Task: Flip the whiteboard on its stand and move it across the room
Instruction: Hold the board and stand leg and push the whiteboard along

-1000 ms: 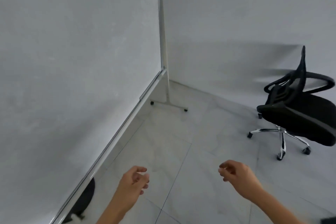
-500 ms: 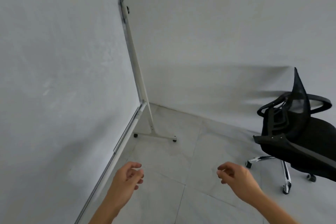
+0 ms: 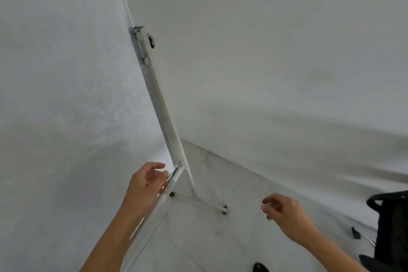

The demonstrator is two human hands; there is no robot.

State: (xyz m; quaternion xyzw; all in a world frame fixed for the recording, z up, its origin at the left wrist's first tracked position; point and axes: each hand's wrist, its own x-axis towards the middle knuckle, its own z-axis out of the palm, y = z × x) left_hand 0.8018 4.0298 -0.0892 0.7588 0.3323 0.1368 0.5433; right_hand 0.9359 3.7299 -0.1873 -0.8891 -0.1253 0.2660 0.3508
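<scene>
Two bare forearms come up from the bottom of the frame, no sleeves showing on either. The left hand (image 3: pixel 147 180) at lower centre and the right hand (image 3: pixel 284 211) at lower right carry no gloves, rings, watch or wristband that I can see.

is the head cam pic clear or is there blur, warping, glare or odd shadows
Head view: soft all over with slight motion blur, most on the right hand and the left hand; the wide lens bends the whiteboard edge and its stand post into a lean; light is even and dim, no hard glare; a broad faint shadow lies across the wall; the black chair is cut off at the frame edge.
</scene>
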